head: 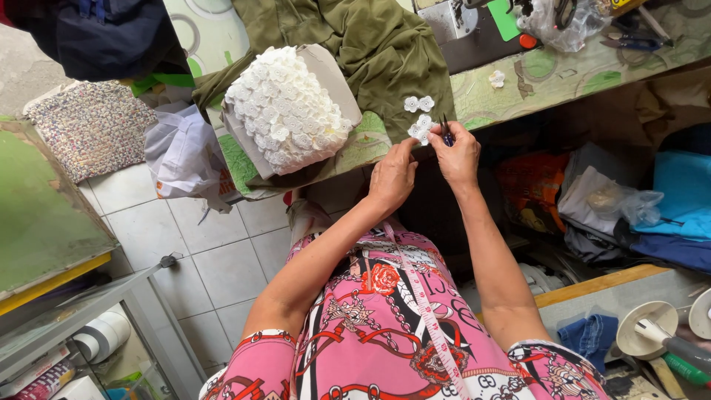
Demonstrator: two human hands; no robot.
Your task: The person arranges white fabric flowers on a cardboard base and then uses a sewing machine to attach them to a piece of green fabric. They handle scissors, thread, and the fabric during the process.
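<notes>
Head view, left hand (392, 176) pinching white lace flower trim (420, 127) at upper centre of the frame, right hand (459, 154) fingers closed around small dark scissors (446, 132) touching the trim, olive fabric (370, 44) behind, pile of white lace (289, 111) at upper left on the table (548, 78)

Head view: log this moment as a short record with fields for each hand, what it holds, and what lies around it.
left hand: pinches the strip of white lace flowers at the table edge
right hand: holds small dark-handled scissors against the strip
surface: patterned green table, with olive green cloth under the flowers
nearby: card wound with white flower lace trim, left of the hands
on the person: pink measuring tape hanging over a pink patterned garment
loose piece: single white flower, right of the hands
</notes>
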